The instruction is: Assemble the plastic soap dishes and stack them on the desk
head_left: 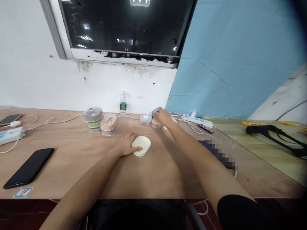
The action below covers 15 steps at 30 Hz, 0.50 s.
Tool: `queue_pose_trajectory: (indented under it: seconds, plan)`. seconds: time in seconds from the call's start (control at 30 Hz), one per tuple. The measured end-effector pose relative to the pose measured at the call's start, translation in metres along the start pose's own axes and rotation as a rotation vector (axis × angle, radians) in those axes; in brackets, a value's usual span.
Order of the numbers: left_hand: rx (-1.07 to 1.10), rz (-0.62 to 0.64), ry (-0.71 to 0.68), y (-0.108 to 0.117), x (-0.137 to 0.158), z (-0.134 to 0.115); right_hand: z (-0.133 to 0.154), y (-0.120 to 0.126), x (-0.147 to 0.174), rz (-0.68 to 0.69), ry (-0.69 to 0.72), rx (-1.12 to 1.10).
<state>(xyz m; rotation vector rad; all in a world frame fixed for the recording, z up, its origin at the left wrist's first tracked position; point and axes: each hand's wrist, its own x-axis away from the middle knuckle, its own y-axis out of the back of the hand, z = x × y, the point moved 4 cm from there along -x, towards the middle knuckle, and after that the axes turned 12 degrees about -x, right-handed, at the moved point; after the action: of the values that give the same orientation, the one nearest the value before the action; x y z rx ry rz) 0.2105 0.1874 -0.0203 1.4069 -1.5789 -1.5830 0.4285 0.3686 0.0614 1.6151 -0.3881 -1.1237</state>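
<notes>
A shallow cream lid (145, 142), oval with a rim, lies on the wooden table (148, 179) in front of me. My left hand (126, 145) holds its left edge, the thumb lying across it and the fingers bent at its side. Farther off, my right hand (164, 117) reaches to a small stack of boxes (156, 124), peach over grey. Its fingers are closed on a grey lid (155, 111), tilted at the top of that stack. Beside it stands a clear plastic box (145, 118). Another cream piece (174, 119) shows partly behind my right wrist.
Stacked lunch boxes, one grey and green (93, 119), one peach and grey (109, 124), stand left of centre. A bottle (123, 103) stands by the wall. A phone (29, 167) lies at left. Power strips (198, 120) and cables run along the back; a dark flat object (216, 152) lies right.
</notes>
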Motion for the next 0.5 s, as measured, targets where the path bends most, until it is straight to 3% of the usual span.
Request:
queue_pose_trajectory:
  seconds: [0.17, 0.3, 0.4, 0.5]
  plan:
    - [0.01, 0.075, -0.042, -0.004, 0.001, -0.004, 0.011, 0.01, 0.011, -0.137, 0.022, -0.101]
    - [0.014, 0.105, -0.1, -0.005, 0.003, -0.007, 0.033, 0.004, 0.041, -0.245, 0.095, -0.319]
    - [-0.007, 0.117, -0.143, -0.008, 0.004, -0.009, 0.05, -0.013, 0.075, -0.255, 0.128, -0.48]
    - [-0.005, 0.121, -0.113, -0.009, 0.003, -0.011, 0.057, -0.032, 0.098, -0.143, 0.162, -0.55]
